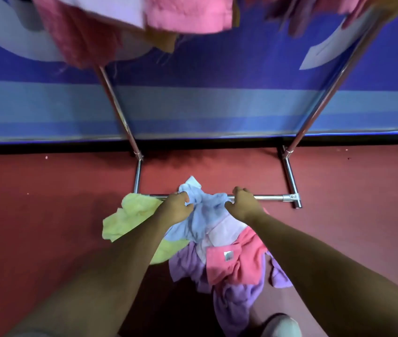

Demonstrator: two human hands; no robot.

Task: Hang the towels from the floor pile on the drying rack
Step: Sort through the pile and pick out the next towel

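A pile of towels lies on the red floor against the drying rack's bottom bar. On top is a light blue towel. My left hand grips its left side and my right hand grips its right side, both fists closed on the cloth. Beside it lie a yellow-green towel, a pink towel with a small tag, and purple towels. Pink towels hang blurred on the rack at the top of the view.
The rack's chrome legs rise on both sides toward the top. Behind it stands a blue and light blue banner wall. My shoe shows at the bottom edge near the purple towels.
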